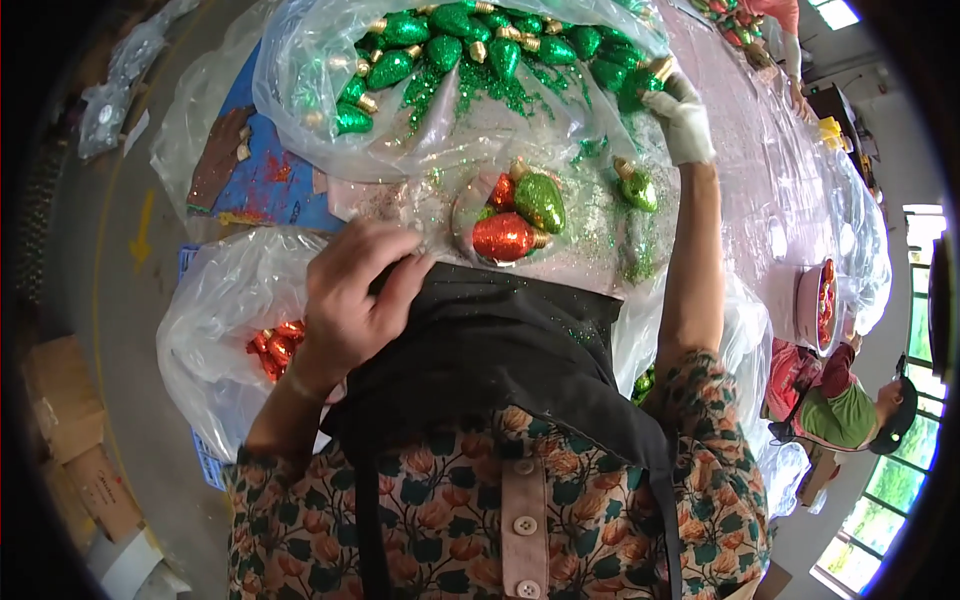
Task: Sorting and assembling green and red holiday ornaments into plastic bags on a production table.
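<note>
My right hand, in a white glove, grips a green glitter bulb ornament with a gold screw base, at the right end of a clear plastic bag. Several more green bulbs and loose green glitter lie in that bag. My left hand is bare, slightly blurred and held by the near table edge, with fingers bent, thumb apart and nothing seen between them. Just right of it sits a small round clear container with red bulbs and a light green bulb. Another light green bulb lies alone.
On my left, an open plastic bag holds red ornaments over a blue crate. A pink tub with red ornaments stands right. A person in green is at right; another person's arm reaches in at top right.
</note>
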Available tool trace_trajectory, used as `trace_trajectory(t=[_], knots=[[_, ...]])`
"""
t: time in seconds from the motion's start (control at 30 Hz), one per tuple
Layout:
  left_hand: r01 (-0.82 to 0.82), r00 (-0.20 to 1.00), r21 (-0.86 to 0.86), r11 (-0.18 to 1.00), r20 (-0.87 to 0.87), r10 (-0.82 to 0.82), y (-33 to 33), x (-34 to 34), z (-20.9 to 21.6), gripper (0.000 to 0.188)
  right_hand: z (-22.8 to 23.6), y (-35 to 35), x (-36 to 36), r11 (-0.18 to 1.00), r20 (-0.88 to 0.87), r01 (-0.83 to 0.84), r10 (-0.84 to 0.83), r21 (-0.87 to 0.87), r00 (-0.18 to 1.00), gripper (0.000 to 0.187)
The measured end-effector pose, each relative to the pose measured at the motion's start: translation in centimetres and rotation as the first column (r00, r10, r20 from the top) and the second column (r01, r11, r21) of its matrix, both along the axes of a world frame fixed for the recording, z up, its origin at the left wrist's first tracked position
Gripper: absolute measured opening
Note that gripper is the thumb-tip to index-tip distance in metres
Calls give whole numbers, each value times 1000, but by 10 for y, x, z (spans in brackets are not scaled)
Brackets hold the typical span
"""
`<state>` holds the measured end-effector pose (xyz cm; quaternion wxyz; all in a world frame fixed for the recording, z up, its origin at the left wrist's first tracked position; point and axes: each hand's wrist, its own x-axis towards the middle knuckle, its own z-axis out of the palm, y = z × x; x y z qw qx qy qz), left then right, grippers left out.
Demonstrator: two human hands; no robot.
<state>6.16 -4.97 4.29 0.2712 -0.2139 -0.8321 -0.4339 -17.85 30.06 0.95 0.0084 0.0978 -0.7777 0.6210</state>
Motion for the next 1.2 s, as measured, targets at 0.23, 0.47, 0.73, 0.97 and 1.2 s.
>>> trace_trajectory(t=[0.23, 0.47, 0.73, 0.97, 1.2], knots=[[-26, 946, -211, 977, 310, 92, 43, -56, 2, 21, 90, -92, 109, 711, -509, -241, 660, 660, 553, 47], [-30, 930, -212, 977, 352, 105, 49, -63, -9, 13, 67, -93, 115, 572, -287, -316, 725, 757, 626, 49], [154, 818, 150, 977, 535, -211, 36, -76, -13, 12, 47, -121, 125, 205, -59, -143, 742, 968, 668, 40], [121, 832, 103, 987, 531, -157, 36, -73, -12, 8, 41, -116, 117, 236, -121, -191, 873, 953, 473, 30], [118, 830, 111, 987, 534, -159, 33, -69, -14, 8, 51, -129, 123, 249, -15, -326, 814, 912, 581, 33]])
